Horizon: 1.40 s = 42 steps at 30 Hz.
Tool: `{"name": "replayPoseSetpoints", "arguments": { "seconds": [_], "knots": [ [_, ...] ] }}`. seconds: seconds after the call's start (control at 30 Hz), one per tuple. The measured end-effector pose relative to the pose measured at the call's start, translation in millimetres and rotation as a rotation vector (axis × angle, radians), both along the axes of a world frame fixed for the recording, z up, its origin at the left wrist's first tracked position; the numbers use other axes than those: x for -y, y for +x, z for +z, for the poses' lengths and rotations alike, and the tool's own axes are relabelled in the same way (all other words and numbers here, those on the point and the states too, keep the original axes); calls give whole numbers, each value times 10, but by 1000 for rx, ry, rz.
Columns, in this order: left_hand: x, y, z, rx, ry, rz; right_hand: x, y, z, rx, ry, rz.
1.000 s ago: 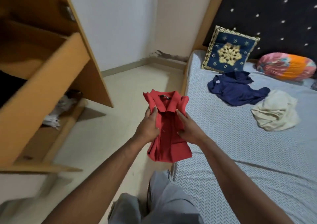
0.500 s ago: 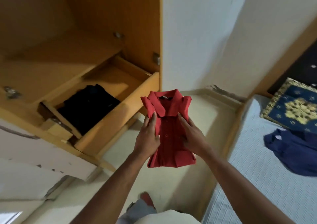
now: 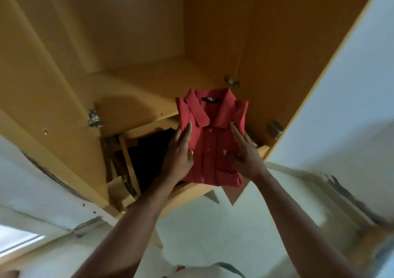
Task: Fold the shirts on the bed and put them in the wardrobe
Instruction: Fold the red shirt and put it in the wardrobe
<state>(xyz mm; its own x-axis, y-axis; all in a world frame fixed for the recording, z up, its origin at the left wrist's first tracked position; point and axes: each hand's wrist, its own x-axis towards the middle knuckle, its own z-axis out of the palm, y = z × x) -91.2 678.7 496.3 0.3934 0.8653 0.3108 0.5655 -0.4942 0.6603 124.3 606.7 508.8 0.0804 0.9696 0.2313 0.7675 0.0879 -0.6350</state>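
A folded red polo shirt (image 3: 211,137) is held flat over the open drawer (image 3: 187,194) of the wooden wardrobe (image 3: 132,43). My left hand (image 3: 178,152) holds its left edge, fingers straight on top. My right hand (image 3: 245,154) grips its right edge, thumb on top and fingers underneath. A folded black garment (image 3: 149,156) lies inside the drawer, partly hidden by my left hand and the red shirt.
The wardrobe's right side panel (image 3: 277,54) stands close beside the shirt, with metal hinges (image 3: 275,129) on it. A wooden shelf (image 3: 136,98) sits just above the drawer. Pale floor (image 3: 223,235) lies below my arms.
I have turned from the bed to face the wardrobe. Both hands carried the red shirt forward and it is now over the open drawer, above the black garment.
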Motion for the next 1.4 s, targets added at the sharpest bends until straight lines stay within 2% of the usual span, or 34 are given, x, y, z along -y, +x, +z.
{"name": "replayPoseSetpoints", "arguments": {
  "seconds": [0.1,0.27,0.53,0.63,0.73,0.83,0.93,1.03,1.1,1.17,1.23,1.27,1.3,1.33,1.37,1.4],
  "knots": [
    [-373,-144,7,38,9,90,-555,53,47,42,14,122],
    [-753,-293,-148,-9,9,254,-1327,17,-117,-42,-26,290],
    [-652,-677,-819,-144,-209,409,-1766,-257,-881,-171,-362,551],
    [-598,-730,-935,-119,-125,454,-1878,-340,-1046,-254,-501,583],
    [-701,-768,-1060,147,-384,531,-2006,-355,-1228,-350,-615,592],
    [-785,-741,-1009,123,-573,576,-2144,-289,-1406,-425,-670,580],
    [-802,-759,-995,-56,-740,644,-2232,-275,-1503,-401,-739,584],
    [-859,-926,-1243,-353,-734,525,-2258,-294,-1612,-339,-740,556],
    [-872,-892,-1247,-431,-713,525,-2254,-278,-1742,-309,-703,521],
    [-847,-754,-1137,-480,-657,579,-2244,-318,-1774,-256,-737,468],
    [-806,-608,-1101,-347,-695,651,-2214,-382,-1708,-145,-758,384],
    [-802,-579,-1146,-289,-623,705,-2194,-403,-1657,-65,-748,349],
    [-812,-555,-1080,-230,-705,668,-2169,-405,-1564,4,-742,328],
    [-788,-541,-1046,-232,-727,667,-2142,-391,-1484,36,-744,312],
    [-765,-465,-1065,-331,-644,701,-2116,-369,-1434,56,-740,314],
    [-723,-393,-1033,-363,-703,713,-2100,-339,-1417,68,-738,321]
  ]
}}
